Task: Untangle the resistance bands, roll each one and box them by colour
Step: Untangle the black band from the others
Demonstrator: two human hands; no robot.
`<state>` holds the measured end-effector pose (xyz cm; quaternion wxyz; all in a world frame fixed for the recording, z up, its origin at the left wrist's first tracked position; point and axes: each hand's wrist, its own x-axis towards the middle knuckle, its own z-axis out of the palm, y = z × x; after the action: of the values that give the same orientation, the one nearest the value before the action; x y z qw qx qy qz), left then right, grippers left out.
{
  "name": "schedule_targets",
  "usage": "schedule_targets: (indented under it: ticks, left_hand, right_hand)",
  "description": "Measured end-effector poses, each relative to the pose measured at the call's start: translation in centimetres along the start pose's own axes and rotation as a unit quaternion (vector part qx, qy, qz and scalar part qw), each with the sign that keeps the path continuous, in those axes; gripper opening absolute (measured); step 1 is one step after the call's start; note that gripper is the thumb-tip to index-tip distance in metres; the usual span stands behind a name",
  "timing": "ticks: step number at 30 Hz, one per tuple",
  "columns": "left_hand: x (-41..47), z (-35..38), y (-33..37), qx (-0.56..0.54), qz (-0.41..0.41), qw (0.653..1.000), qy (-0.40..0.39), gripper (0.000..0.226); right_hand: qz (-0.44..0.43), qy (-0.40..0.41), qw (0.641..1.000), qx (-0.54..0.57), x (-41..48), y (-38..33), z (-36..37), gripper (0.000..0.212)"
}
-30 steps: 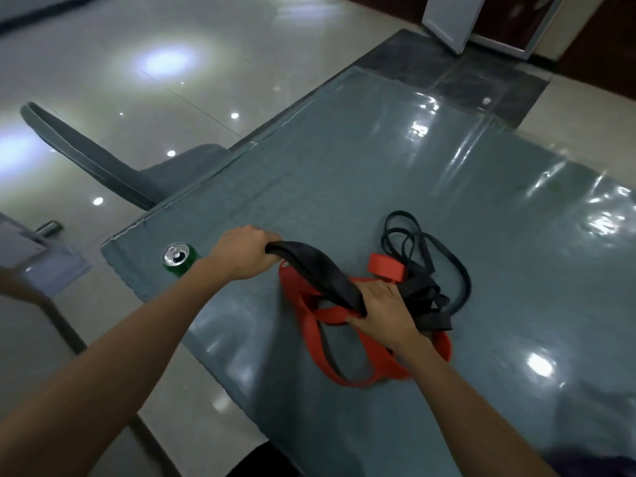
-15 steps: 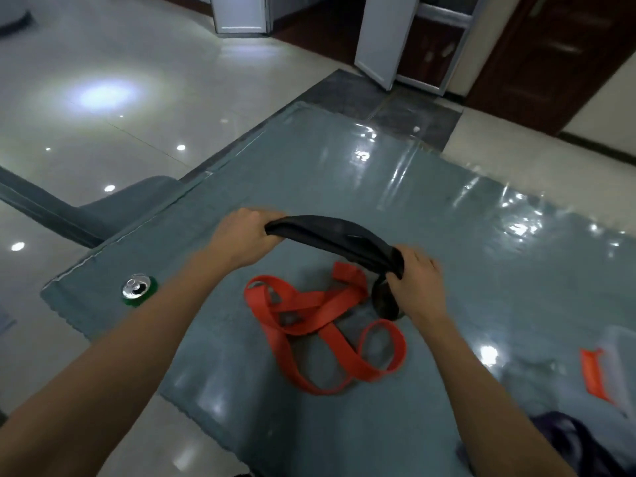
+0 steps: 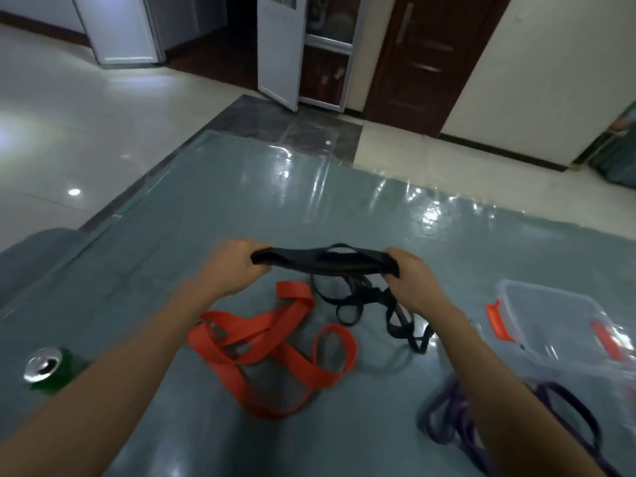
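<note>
Glossy grey-green covering spreads over the surface, with pale floor tiles and a dark wooden door beyond. The left hand curls its fingers round one end of a wide black rubber resistance band. The right hand grips the other end, so the band spans level between them, above the surface. A thin black band hangs tangled beneath it. A flat red band lies looped by the left forearm. A purple band lies near the right elbow, beside a clear plastic box with red clips. A green drink can stands at the left edge.
</note>
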<state>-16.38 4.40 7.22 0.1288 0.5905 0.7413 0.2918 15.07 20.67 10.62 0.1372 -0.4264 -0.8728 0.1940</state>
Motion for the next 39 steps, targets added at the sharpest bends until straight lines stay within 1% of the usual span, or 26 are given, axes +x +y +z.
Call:
schedule_targets:
  ticks: [2,3,5,6,8,10,12,14,16,18,19,20,22,24,25,26,28,30,32,34,36,39]
  left_hand:
    - [-0.8,1.3,-0.2,-0.006,0.003,0.999,-0.045,0.028]
    - [-1.0,1.9,-0.3,0.001,-0.001,0.998,-0.058,0.029]
    - [-1.1,2.8,-0.6,0.050,-0.010,0.995,-0.088,0.034]
    - [-1.3,3.2,-0.9,0.071,-0.010,0.992,-0.104,0.035]
    - [-1.6,3.9,-1.5,0.082,-0.012,0.989,-0.119,0.037]
    - [-1.9,4.8,-1.7,0.068,-0.017,0.991,-0.116,0.044]
    - [-1.8,5.8,-1.4,0.066,-0.011,0.992,-0.112,0.045]
    - [-1.5,6.9,-0.8,0.094,0.008,0.991,-0.091,0.046]
    - [-1.8,8.2,0.3,0.138,0.022,0.988,-0.061,0.054]
    - [-2.6,9.8,1.8,0.162,0.067,0.983,-0.056,0.064]
    - [-3.3,10.6,2.7,0.162,0.107,0.979,-0.058,0.065]
    - [-4.1,11.6,3.7,0.156,0.156,0.974,-0.057,0.061]
    - [-5.9,13.9,5.7,0.121,0.262,0.956,-0.046,0.045]
    - [-7.5,16.2,7.6,0.064,0.331,0.940,-0.054,0.035]
    - [-7.9,17.3,8.4,0.038,0.340,0.938,-0.063,0.035]
    - [-7.9,18.3,9.0,0.020,0.330,0.941,-0.074,0.039]
    - [-7.0,19.6,9.7,0.008,0.279,0.953,-0.113,0.052]
    - [-5.5,20.4,9.8,0.029,0.253,0.952,-0.168,0.062]
    - [-4.0,20.9,9.5,0.069,0.272,0.938,-0.203,0.066]
    - [-2.8,21.2,9.5,0.114,0.296,0.922,-0.223,0.061]
    - [-2.0,21.1,9.7,0.157,0.313,0.909,-0.223,0.047]
    - [-0.6,20.3,9.8,0.172,0.324,0.907,-0.207,0.031]
  right_hand:
    - [0.011,0.054,0.996,0.075,-0.8,0.4,0.4,0.029]
    - [0.003,0.056,0.994,0.091,-1.0,0.3,0.6,0.031]
    - [-0.011,0.017,0.995,0.096,-1.3,0.0,1.1,0.032]
    - [-0.008,0.012,0.995,0.100,-1.5,0.0,1.2,0.032]
    - [0.001,0.028,0.993,0.113,-2.1,0.1,1.1,0.031]
    - [0.006,0.028,0.993,0.112,-3.0,0.4,1.1,0.027]
    - [0.023,0.015,0.992,0.121,-4.3,1.0,1.5,0.023]
    - [0.060,0.007,0.987,0.149,-5.5,2.1,1.8,0.022]
    - [0.094,0.001,0.981,0.167,-6.5,3.2,2.1,0.021]
    - [0.116,-0.004,0.978,0.174,-7.4,4.0,2.7,0.019]
    - [0.130,-0.002,0.975,0.182,-7.7,4.4,3.0,0.018]
    - [0.147,0.002,0.970,0.193,-8.0,4.9,3.3,0.016]
    - [0.181,0.011,0.959,0.217,-8.5,5.8,3.8,0.015]
    - [0.207,0.012,0.949,0.236,-8.8,6.2,4.0,0.013]
    - [0.211,0.011,0.948,0.239,-8.9,6.4,4.1,0.012]
    - [0.211,0.009,0.948,0.237,-9.1,6.5,4.2,0.012]
    - [0.212,0.009,0.948,0.237,-9.3,6.5,4.1,0.012]
    - [0.214,0.014,0.946,0.243,-9.5,6.6,4.0,0.010]
    - [0.211,0.020,0.947,0.242,-9.6,6.6,4.0,0.011]
    - [0.211,0.024,0.947,0.241,-9.6,6.5,4.0,0.015]
    - [0.219,0.025,0.946,0.239,-9.5,6.4,4.1,0.018]
    - [0.226,0.028,0.948,0.221,-9.0,6.5,4.1,0.014]
